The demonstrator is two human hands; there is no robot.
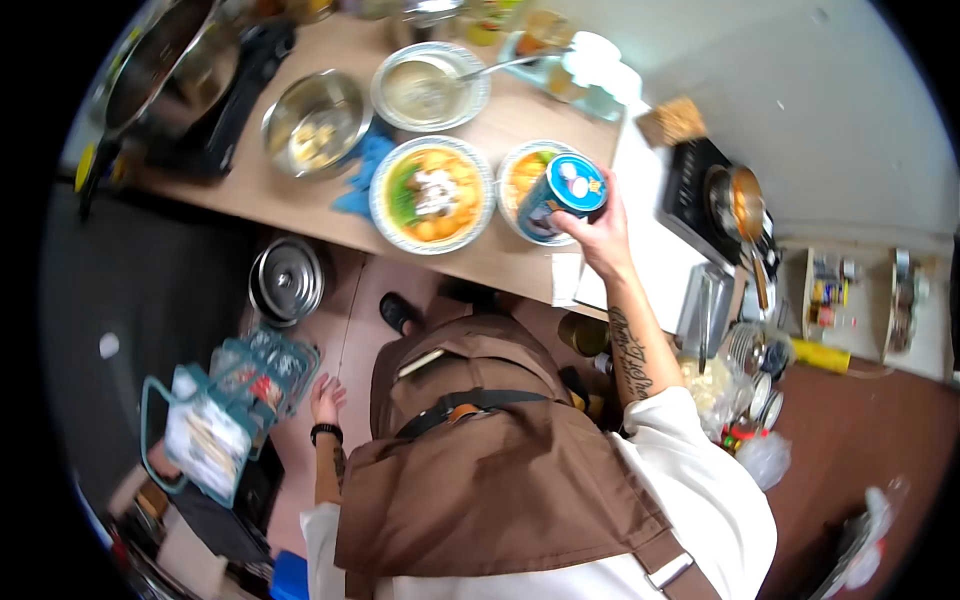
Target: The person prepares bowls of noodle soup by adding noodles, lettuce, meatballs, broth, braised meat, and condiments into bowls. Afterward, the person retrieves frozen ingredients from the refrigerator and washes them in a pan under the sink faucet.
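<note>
My right hand [600, 236] is wrapped round a blue canister [541, 208] with a blue lid, held tilted above the table. Partly hidden beneath the canister is a patterned bowl [503, 205] of orange and green food. To its left sits a second patterned bowl [377, 215], filled with yellow-orange soup, round pieces, greens and a white topping. Down by my left side hangs my left hand [327, 398], fingers apart and holding nothing, with a dark band at the wrist.
A metal bowl [268, 130], a blue cloth [358, 190] and a patterned bowl [378, 95] with a spoon in pale liquid share the table [220, 195]. A pan [742, 205] rests on a burner at right. Below stands a lidded pot [287, 282] near a teal bag [228, 440].
</note>
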